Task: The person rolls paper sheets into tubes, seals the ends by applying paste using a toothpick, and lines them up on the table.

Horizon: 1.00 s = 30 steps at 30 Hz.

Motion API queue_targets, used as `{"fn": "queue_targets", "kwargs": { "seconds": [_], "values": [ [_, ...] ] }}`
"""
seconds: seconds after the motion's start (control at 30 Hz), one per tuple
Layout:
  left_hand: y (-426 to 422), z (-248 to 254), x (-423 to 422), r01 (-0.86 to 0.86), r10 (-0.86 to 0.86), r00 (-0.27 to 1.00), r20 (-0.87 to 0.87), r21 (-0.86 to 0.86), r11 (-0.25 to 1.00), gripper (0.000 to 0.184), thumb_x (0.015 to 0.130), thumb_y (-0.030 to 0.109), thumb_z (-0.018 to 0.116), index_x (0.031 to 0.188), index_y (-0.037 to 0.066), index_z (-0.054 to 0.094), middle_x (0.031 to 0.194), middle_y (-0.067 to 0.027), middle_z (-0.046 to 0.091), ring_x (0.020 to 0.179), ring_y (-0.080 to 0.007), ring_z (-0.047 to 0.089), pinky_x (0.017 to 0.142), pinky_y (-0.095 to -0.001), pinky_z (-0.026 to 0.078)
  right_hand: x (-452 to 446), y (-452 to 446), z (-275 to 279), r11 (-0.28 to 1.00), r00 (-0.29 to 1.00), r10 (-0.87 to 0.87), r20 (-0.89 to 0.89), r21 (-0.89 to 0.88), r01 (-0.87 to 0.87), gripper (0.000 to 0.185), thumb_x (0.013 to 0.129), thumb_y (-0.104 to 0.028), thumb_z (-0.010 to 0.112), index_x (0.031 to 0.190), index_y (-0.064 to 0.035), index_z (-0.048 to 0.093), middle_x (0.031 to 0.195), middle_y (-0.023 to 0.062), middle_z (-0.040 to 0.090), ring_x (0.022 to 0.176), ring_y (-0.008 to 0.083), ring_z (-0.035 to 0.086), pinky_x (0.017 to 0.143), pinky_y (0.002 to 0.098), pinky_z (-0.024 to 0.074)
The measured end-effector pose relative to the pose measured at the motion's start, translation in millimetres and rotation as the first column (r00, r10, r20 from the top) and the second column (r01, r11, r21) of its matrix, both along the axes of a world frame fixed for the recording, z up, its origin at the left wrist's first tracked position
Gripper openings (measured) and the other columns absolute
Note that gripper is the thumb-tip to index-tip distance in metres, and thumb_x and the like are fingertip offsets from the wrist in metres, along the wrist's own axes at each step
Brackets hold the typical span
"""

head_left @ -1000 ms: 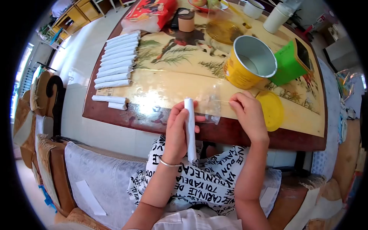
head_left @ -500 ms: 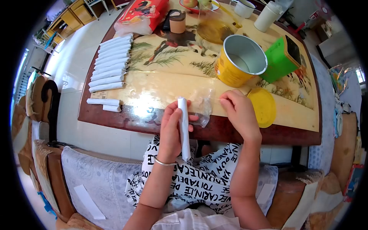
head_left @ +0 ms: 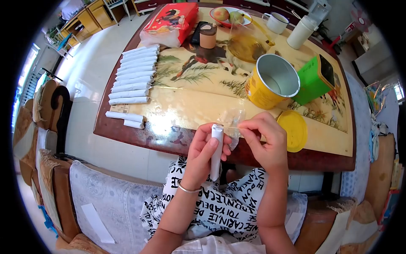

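Observation:
My left hand (head_left: 202,155) is closed around a white paper roll (head_left: 216,154), held nearly upright near the table's front edge. My right hand (head_left: 267,142) pinches a thin pale stick (head_left: 230,127) between thumb and fingers; its far end reaches the roll's top. Behind my hands a clear plastic bag (head_left: 235,116) lies on the table, partly hidden. A yellow lid (head_left: 292,131) is just right of my right hand. Several white paper rolls (head_left: 133,78) lie in a column at the left, with two more (head_left: 124,116) nearer the front edge.
On the table (head_left: 186,101) stand an open yellow can (head_left: 270,82), a green tin (head_left: 314,80), a glass jug (head_left: 247,44), a brown-lidded jar (head_left: 207,37), a white bottle (head_left: 301,34) and a mug (head_left: 276,23). A red bag (head_left: 171,23) and fruit plate (head_left: 232,16) lie behind.
My right hand has brought the thin stick left to the top of the roll. The roll looks shorter and my left fingers sit closer to its top. The camera view has shifted.

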<state>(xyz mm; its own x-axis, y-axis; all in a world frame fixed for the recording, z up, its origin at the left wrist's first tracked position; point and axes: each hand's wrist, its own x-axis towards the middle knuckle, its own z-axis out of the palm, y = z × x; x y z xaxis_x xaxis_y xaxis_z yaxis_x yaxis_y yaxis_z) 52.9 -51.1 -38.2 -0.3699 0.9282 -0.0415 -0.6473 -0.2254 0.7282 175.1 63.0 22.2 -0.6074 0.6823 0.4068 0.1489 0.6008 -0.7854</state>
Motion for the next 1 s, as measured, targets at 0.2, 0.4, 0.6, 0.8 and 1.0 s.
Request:
{"fn": "queue_targets", "kwargs": {
  "seconds": [0.2,0.4,0.6,0.8,1.0],
  "values": [
    [-1.6,-0.2,0.3,0.012,-0.013,1.000,0.004,0.076,0.997,0.033,0.094,0.018,0.053,0.122,0.005,0.042,0.102,-0.0122,0.061,0.081,-0.0149,0.059,0.069,-0.0245,0.049,-0.6,-3.0,4.6,0.999,0.999,0.035,-0.002,0.005,-0.035,0.013,0.076,0.003,0.068,0.088,-0.0025,0.066,0.078,0.0055,0.056,0.059,0.0132,0.055,0.050,0.0239,0.0433],
    [-2.3,0.0,-1.9,-0.019,0.020,1.000,-0.012,0.064,0.998,0.034,0.093,0.017,0.055,0.123,0.005,0.042,0.102,-0.0123,0.061,0.082,-0.0147,0.059,0.070,-0.0246,0.050,-3.3,-6.0,1.9,0.998,0.999,0.028,-0.043,0.052,-0.026,0.017,0.074,0.006,0.069,0.089,-0.0029,0.066,0.077,0.0065,0.056,0.061,0.0159,0.056,0.052,0.0261,0.0456],
    [-3.0,-0.4,-1.8,-0.021,0.024,0.999,-0.038,0.078,0.997,0.033,0.093,0.015,0.055,0.122,0.005,0.043,0.102,-0.0117,0.062,0.081,-0.0138,0.059,0.070,-0.0240,0.049,-2.5,-2.8,2.0,0.989,1.000,0.025,-0.004,0.143,-0.024,0.019,0.072,0.007,0.069,0.088,-0.0032,0.066,0.078,0.0068,0.056,0.063,0.0167,0.057,0.052,0.0262,0.0458],
    [-3.7,0.5,-2.2,-0.026,0.030,0.998,-0.059,0.069,0.997,0.032,0.093,0.014,0.055,0.121,0.005,0.044,0.102,-0.0113,0.062,0.081,-0.0131,0.058,0.071,-0.0237,0.048,1.4,-5.8,13.0,0.989,0.999,-0.026,-0.045,0.141,0.032,0.018,0.071,0.008,0.069,0.086,-0.0030,0.066,0.078,0.0066,0.056,0.063,0.0165,0.057,0.052,0.0263,0.0461],
    [-5.3,1.4,-3.4,-0.041,0.048,0.995,-0.083,0.084,0.996,0.033,0.092,0.014,0.057,0.120,0.005,0.045,0.101,-0.0113,0.062,0.081,-0.0131,0.059,0.071,-0.0239,0.048,-2.8,-5.7,8.2,0.996,0.999,0.025,-0.031,0.083,-0.022,0.017,0.072,0.008,0.069,0.085,-0.0031,0.066,0.078,0.0067,0.056,0.063,0.0167,0.057,0.054,0.0264,0.0468]
  ]
}}
